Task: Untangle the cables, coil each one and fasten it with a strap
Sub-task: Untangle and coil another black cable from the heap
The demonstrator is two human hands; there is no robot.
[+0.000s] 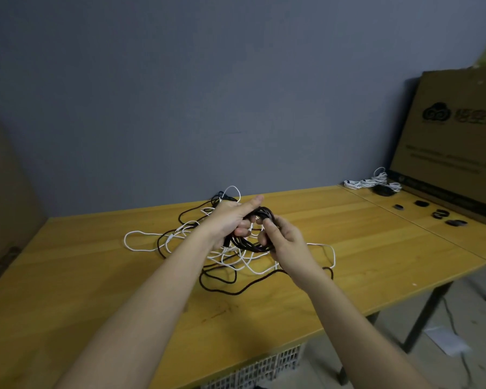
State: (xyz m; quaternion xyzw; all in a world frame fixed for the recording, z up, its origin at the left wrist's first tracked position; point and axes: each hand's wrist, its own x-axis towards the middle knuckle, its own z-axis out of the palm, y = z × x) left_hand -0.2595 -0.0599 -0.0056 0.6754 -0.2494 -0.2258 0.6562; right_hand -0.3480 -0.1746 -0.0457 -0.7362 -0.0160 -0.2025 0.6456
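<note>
Two hands, one half-wound black cable coil (254,230) held above the tangle.

The left hand (230,220) curls its fingers through the loops, thumb stretched out over the top, likely to keep the turns from springing apart; the right hand (282,242) pinches the far side, seemingly feeding the next turn. Its loose tail trails down into the white cables (236,256) heaped on the yellow wooden table (68,276). Far right, a finished white bundle (372,182) and several dark straps (439,213) lie before a leaning cardboard box (455,136). Behind stands a grey-blue wall (180,94).
</note>
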